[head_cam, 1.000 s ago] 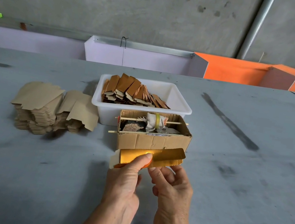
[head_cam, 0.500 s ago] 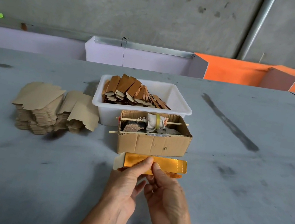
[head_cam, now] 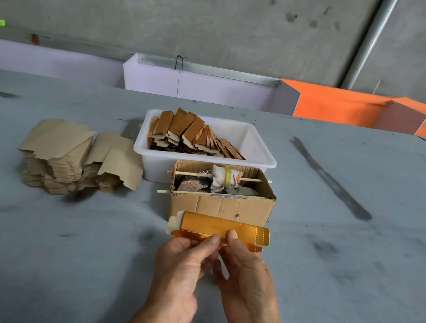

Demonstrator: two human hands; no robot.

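Note:
A flat gold foil carton blank (head_cam: 220, 229) lies lengthwise in front of me, just before a small brown cardboard box (head_cam: 220, 205). My left hand (head_cam: 183, 266) pinches its near edge with thumb and fingers. My right hand (head_cam: 245, 279) pinches the same edge right beside it, thumb on top. A pale flap sticks out at the blank's left end. Behind the cardboard box stands a white plastic tub (head_cam: 254, 145) holding several folded gold cartons (head_cam: 191, 135).
A stack of flat brown paper blanks (head_cam: 77, 158) lies on the grey table (head_cam: 343, 267) at the left. The cardboard box holds a cloth bundle on two wooden sticks. Purple and orange panels line the far edge below a concrete wall.
The gold blank, held up and curved a second ago, has come down and flattened; both hands have drawn together at the middle of its near edge.

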